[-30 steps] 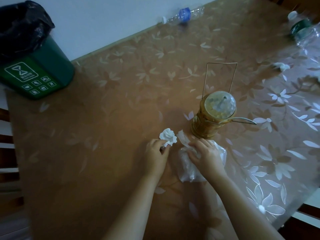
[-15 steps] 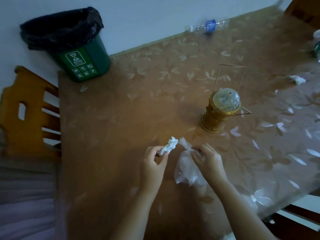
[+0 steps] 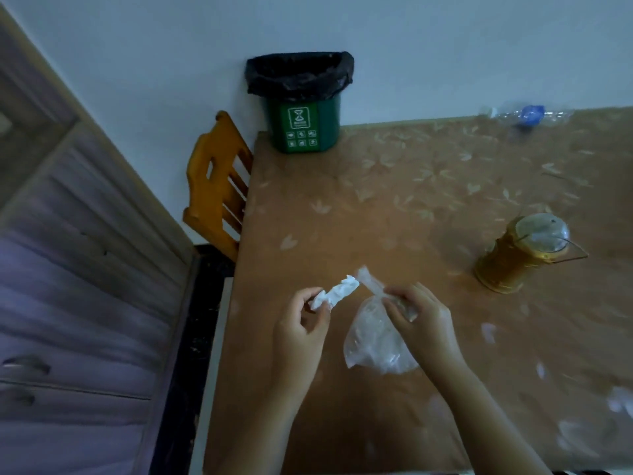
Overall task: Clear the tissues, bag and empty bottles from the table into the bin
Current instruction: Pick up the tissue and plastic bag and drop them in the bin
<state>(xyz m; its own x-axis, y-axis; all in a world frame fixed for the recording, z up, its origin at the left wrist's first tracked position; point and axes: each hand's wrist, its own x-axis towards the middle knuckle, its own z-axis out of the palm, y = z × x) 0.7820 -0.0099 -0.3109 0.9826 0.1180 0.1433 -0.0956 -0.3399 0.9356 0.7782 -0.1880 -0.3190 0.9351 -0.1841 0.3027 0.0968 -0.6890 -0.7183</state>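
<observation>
Table (image 3: 376, 207) bears lantern (image 3: 524, 255), bottle (image 3: 529, 114), bin (image 3: 303, 128); hands (image 3: 301, 332) (image 3: 423, 320) grip tissue (image 3: 337, 292), bag (image 3: 376, 341).

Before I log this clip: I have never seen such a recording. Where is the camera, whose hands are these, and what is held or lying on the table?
There is no machine here. A person wears one wide-angle camera on the head, which looks down at their own bare hands. The left hand pinches a crumpled white tissue. The right hand grips the twisted neck of a clear plastic bag, which hangs below it. On the flowered table, a green bin with a black liner stands at the far corner and a gold lantern stands to the right. A clear bottle lies at the far edge. A wooden chair stands beside the table.
</observation>
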